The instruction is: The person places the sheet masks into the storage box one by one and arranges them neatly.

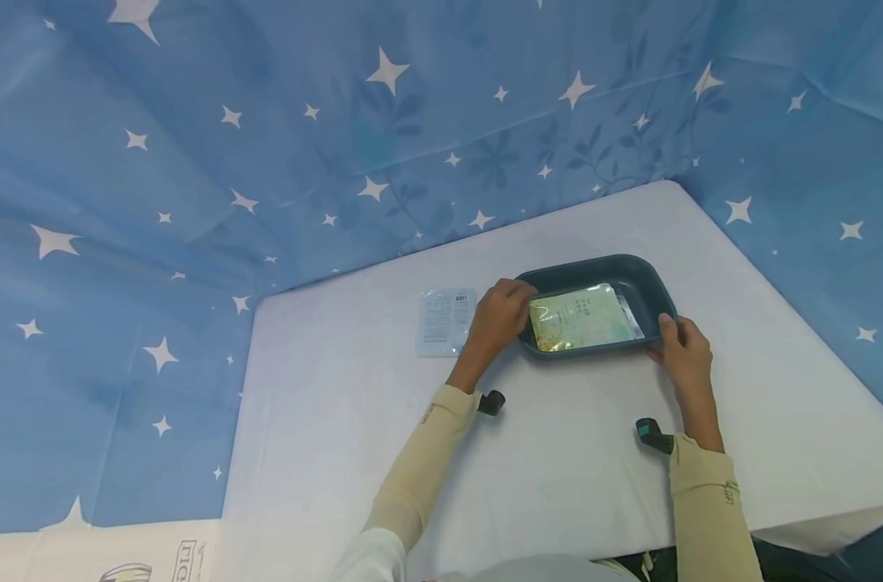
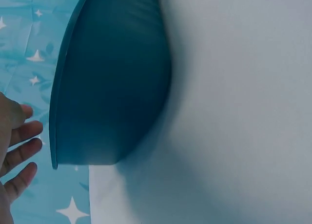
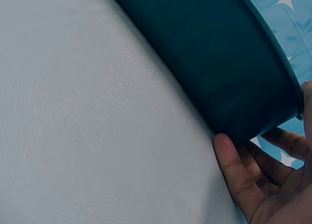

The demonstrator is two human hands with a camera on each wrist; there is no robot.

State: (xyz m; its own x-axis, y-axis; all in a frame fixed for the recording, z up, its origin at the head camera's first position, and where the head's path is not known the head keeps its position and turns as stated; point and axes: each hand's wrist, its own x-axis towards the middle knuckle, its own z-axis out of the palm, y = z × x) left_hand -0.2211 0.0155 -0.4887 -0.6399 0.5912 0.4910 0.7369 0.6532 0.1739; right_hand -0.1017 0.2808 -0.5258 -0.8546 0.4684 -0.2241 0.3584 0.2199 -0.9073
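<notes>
A dark blue-green oblong tray (image 1: 634, 281) sits on the white-covered table. Inside it lies a pale green and yellow flat packet (image 1: 583, 318), with a silvery edge showing at its right side. My right hand (image 1: 685, 356) grips the tray's right end, thumb at the rim and fingers low against the outer wall, as the right wrist view shows. At the tray's left end is my left hand (image 1: 501, 315); in the left wrist view its loosely spread fingers (image 2: 24, 131) appear apart from the rim.
A pale blue-white flat packet (image 1: 445, 323) with printed text lies left of the tray, beside my left forearm. The white-covered table (image 1: 325, 420) meets a blue star-patterned curtain (image 1: 281, 145) behind and at both sides.
</notes>
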